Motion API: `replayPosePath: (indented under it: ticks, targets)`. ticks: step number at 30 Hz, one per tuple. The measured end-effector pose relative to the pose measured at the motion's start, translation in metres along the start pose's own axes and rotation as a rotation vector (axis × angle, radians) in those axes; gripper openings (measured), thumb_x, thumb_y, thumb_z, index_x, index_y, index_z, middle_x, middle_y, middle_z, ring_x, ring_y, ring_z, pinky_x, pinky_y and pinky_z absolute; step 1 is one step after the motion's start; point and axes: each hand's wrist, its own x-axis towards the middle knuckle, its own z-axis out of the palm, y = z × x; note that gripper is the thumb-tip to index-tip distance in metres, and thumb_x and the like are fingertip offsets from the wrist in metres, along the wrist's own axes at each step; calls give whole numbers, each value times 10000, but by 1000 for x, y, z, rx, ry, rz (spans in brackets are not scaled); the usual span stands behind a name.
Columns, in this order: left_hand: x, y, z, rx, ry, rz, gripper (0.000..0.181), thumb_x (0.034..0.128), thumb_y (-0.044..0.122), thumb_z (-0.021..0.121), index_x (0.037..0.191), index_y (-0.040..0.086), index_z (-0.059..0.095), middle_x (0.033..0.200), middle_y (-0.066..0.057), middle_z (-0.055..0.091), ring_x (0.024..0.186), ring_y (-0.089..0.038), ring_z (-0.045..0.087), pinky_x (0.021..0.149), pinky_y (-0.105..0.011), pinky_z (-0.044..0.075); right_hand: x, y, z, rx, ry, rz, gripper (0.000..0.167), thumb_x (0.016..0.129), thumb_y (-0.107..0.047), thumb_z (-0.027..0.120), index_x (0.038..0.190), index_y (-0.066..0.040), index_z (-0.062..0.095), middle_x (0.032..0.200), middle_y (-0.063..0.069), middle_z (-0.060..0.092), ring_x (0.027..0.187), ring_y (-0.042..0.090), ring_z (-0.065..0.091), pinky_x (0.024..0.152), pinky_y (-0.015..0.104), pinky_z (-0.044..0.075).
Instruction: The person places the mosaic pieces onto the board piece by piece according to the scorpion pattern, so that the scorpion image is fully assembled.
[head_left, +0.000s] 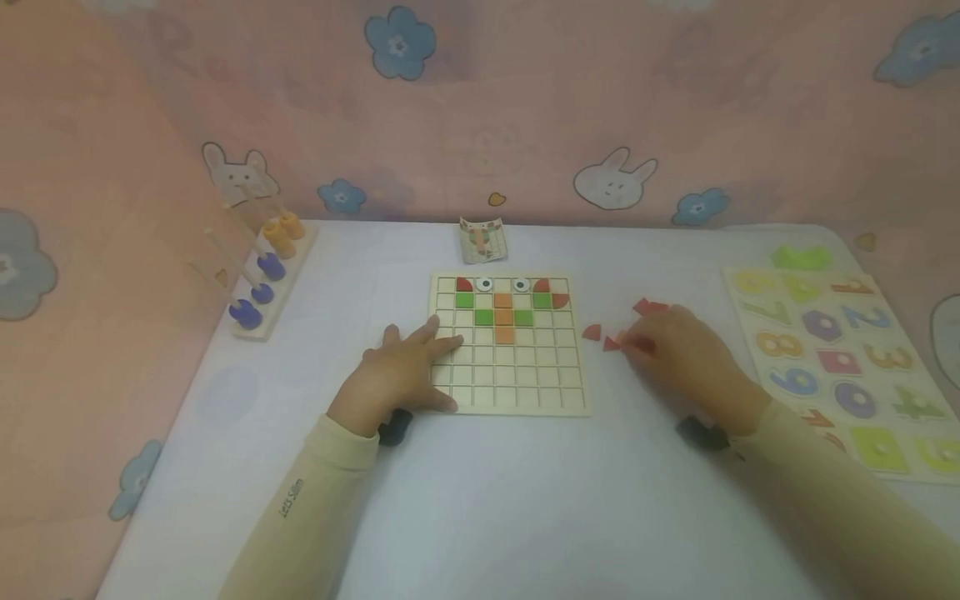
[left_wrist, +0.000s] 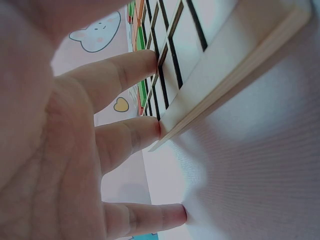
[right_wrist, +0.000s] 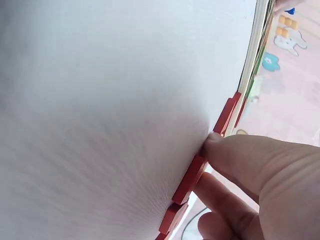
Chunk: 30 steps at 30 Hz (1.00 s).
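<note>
My left hand (head_left: 397,375) rests with spread fingers on the left edge of a square wooden grid board (head_left: 517,411). In the left wrist view two fingertips touch the board's edge (left_wrist: 240,65), while another finger meets the table. Red quarter-circles, green squares (head_left: 522,317), orange squares (head_left: 504,317) and two eye pieces (head_left: 483,285) form a pattern in the upper cells. Right of the board, my right hand (head_left: 678,354) pinches a small red quarter-circle piece (head_left: 611,343) at table level. More loose red pieces (head_left: 592,332) lie beside it, partly hidden by the fingers.
A small creased picture card (head_left: 483,241) stands behind the board. At the left is a peg counter (head_left: 258,321) with blue and orange rings. A number-and-shape puzzle board (head_left: 817,333) lies at the right, with a green piece (head_left: 802,257) behind it.
</note>
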Motion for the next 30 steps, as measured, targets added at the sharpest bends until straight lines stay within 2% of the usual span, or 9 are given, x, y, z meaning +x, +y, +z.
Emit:
replayPosePath:
  ticks: [4,7,10,13,16,19,21,25,30]
  targets:
    - [0,1,1,-3,1,-2,982,773,424,950,1619,384,454,1768,-1,181,1497,-499,220,1084,-776,319,3,2,-1,9,-17,22,196,972,-155,792,1148,-70,809,1248,154,728,1436,374,449,1183,606,332]
    - [0,2,1,-7,1,-1,982,773,421,951,1619,383,453,1768,-1,179,1498,-499,218,1087,-779,312,7,1,-3,33,21,-22,143,970,-190,800,1086,-109,824,1125,91,760,1254,342,574,1123,572,408]
    - [0,1,0,-6,3,-3,985,771,422,952,1620,382,453,1768,-3,179,1490,-496,229,1084,-781,312,10,-14,-5,87,89,-87,139,976,-237,793,1048,-122,824,1051,42,764,1103,295,604,1050,529,435]
    - [0,1,0,-8,2,-5,986,771,420,952,1620,384,452,1768,0,179,1485,-492,236,1085,-774,318,15,-43,0,100,105,-207,153,971,-239,793,1050,-114,827,1030,18,766,1053,269,612,1008,484,458]
    - [0,0,0,-6,-2,-2,981,775,421,949,1620,384,452,1768,-3,181,1494,-505,224,1085,-773,319,22,-76,10,24,64,-383,122,983,-224,770,1008,-123,833,953,-2,767,961,242,628,947,434,496]
    - [1,-1,-1,0,-4,4,974,783,433,942,1622,383,449,1768,-7,181,1508,-521,205,1087,-780,313,28,-102,19,-29,27,-508,150,1005,-255,752,1034,-135,838,994,-16,774,978,226,638,942,408,509]
    - [1,-1,-1,5,-5,5,969,788,443,937,1622,384,448,1768,-6,180,1515,-529,195,1089,-784,308,29,-114,23,-48,22,-542,181,1016,-266,740,1099,-134,832,1070,-14,772,1034,227,636,964,406,511]
    - [2,-1,-1,7,-6,2,964,789,448,935,1620,387,451,1767,-3,181,1520,-537,187,1089,-782,310,32,-124,28,-96,27,-573,168,1021,-238,734,1105,-127,829,1098,-2,762,1059,235,610,975,390,506]
    - [1,-2,-1,5,-9,-3,965,788,448,936,1620,391,450,1767,3,179,1518,-531,193,1088,-765,327,33,-124,32,-150,14,-571,172,1022,-227,732,1119,-118,824,1116,8,756,1070,239,600,1003,388,505]
